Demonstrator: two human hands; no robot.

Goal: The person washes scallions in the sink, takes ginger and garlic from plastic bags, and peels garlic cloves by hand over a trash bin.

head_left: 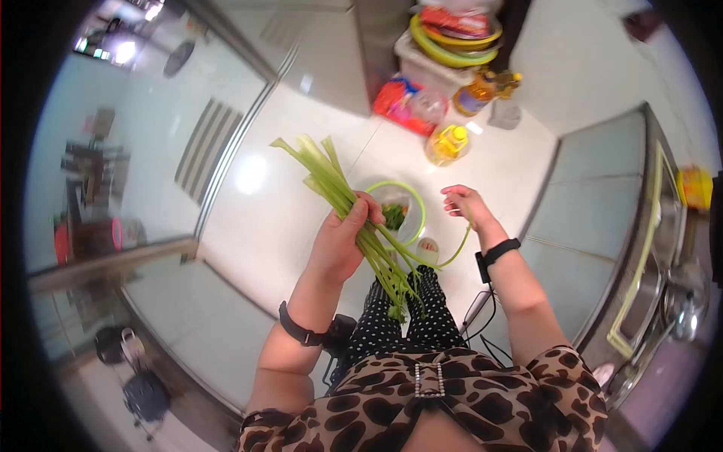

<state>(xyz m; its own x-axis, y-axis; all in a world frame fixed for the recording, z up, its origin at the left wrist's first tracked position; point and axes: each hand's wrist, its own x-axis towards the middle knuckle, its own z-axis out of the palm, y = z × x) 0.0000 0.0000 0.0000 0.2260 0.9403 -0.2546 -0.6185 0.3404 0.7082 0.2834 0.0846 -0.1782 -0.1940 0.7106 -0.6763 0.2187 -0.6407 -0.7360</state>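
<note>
Left hand (354, 230): closed firmly, fingers and thumb wrapped around a bunch of long, pale-green, celery-like stalks (331, 184) near the centre of the frame. The bunch lies diagonally, its pale, thick ends at upper left, its thin, leafy ends at lower right.

Right hand (468, 207): right of centre, fingers curled. It appears to pinch the end of a single thin green stem (458, 255), which curves down and back toward the bunch; the exact finger contact is too small to confirm.

Below the hands, a round bin with a lime-green rim (423, 215) stands on the white tiled floor (248, 215). Dark-green leaves (394, 216) lie inside it.

Progress (judgement): partly complete. Some leafy matter is already in the bin; the thin stem is not fully separated, and leaves remain on the held bunch.
</note>
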